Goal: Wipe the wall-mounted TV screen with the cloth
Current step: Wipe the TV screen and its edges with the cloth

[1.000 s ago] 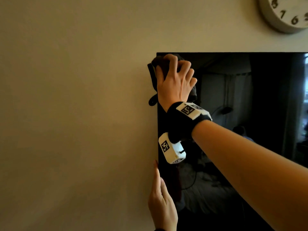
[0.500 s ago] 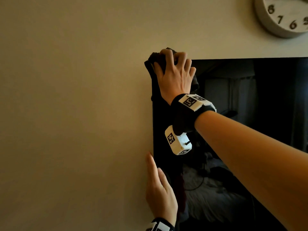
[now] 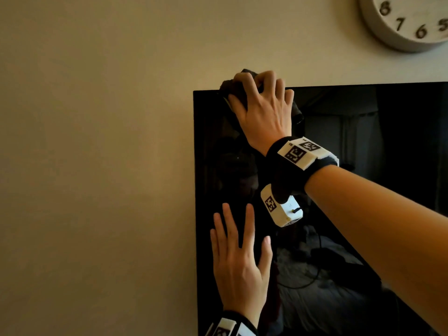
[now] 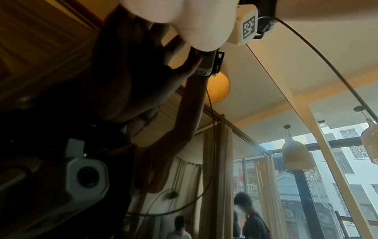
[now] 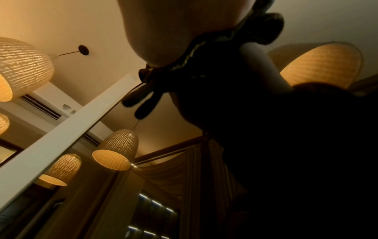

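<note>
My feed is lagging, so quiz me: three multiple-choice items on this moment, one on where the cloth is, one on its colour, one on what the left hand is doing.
1. Where on the TV is the cloth?
A. top left corner
B. bottom right corner
C. centre

2. What colour is the cloth?
A. white
B. dark
C. bright yellow

3. How is the left hand?
A. fist around a spray bottle
B. fingers straight, flat on the screen
C. hanging away from the TV

Answers:
1 A: the right hand grips the cloth at the upper left corner of the TV.
2 B: it looks nearly black against the wall.
3 B: the left hand lies spread on the glass near the left edge.
</note>
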Motion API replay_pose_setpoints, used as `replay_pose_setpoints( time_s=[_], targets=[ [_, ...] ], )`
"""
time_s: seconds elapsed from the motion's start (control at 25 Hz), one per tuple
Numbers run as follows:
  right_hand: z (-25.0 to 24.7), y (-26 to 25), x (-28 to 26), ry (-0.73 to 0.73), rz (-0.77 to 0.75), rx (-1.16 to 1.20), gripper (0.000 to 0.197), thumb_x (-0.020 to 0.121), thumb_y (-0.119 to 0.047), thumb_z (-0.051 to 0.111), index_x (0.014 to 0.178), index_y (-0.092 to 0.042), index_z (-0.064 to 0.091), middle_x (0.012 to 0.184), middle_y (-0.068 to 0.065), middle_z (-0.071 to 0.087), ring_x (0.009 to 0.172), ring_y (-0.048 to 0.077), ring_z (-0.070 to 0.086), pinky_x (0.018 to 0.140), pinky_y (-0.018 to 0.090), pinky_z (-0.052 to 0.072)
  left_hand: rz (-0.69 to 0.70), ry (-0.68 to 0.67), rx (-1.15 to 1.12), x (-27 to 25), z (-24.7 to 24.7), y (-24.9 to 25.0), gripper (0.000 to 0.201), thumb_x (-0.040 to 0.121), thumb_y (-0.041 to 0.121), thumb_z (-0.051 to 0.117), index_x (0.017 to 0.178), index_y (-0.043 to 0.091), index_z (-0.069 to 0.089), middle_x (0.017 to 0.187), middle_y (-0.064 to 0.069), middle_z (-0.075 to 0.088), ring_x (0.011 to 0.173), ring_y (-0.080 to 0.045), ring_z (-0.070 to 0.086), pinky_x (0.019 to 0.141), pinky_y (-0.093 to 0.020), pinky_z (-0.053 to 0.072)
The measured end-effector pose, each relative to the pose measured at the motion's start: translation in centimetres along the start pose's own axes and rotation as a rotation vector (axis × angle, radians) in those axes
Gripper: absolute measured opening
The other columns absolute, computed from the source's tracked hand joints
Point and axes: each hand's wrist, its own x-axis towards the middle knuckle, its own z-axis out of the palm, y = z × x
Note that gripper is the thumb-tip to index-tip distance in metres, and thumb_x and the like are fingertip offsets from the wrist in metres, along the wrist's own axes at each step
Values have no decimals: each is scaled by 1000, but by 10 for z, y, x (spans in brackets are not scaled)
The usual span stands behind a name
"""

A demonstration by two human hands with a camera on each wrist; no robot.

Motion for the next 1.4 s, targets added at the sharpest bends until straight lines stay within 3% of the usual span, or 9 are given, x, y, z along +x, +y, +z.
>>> replay_pose_setpoints(
  time_s=[0.16, 0.32, 0.76, 0.88, 1.08, 1.4],
  targets=[
    [-5, 19, -1, 2, -18, -4, 36, 94, -50, 38, 122, -29, 47, 112, 8, 46, 97, 26, 44, 80, 37, 31, -6, 6, 95, 19, 10, 20, 63, 98, 54, 39, 153, 25, 29, 161, -12, 19, 150, -30, 10, 120, -43, 17],
    [-16, 45, -3, 4, -19, -7, 37, 94, -50, 37, 123, -29, 47, 113, 8, 46, 97, 26, 44, 80, 36, 30, -38, 14, 161, 40, 16, 42, 65, 99, 60, 27, 154, 24, 27, 161, -12, 18, 149, -34, 13, 119, -49, 19],
    [-48, 124, -11, -20, -2, 4, 37, 95, -50, 36, 123, -29, 45, 114, 9, 45, 99, 28, 43, 83, 39, 32, -199, 45, 174, 43, 26, 66, 64, 97, 60, 32, 154, 31, 24, 162, -6, 16, 149, -34, 10, 118, -58, 19],
    [-54, 136, -12, -24, 18, 3, 37, 95, -50, 35, 124, -29, 45, 115, 10, 45, 101, 28, 43, 84, 39, 32, -254, 56, 150, 48, 23, 81, 64, 96, 56, 38, 153, 29, 26, 162, -8, 17, 148, -39, 8, 117, -61, 19],
    [-64, 156, -15, -9, 70, -8, 35, 95, -49, 36, 123, -28, 45, 115, 10, 45, 101, 29, 43, 85, 40, 32, -100, 67, 144, 71, 32, 131, 63, 97, 55, 39, 153, 28, 27, 161, -9, 22, 148, -37, 14, 117, -57, 19],
    [-85, 203, -20, -34, 107, -36, 35, 95, -49, 37, 123, -28, 45, 115, 10, 44, 102, 28, 42, 85, 39, 31, -133, 38, 179, 78, 58, 157, 61, 99, 54, 31, 154, 29, 24, 161, -9, 21, 147, -38, 17, 116, -57, 22]
  ],
)
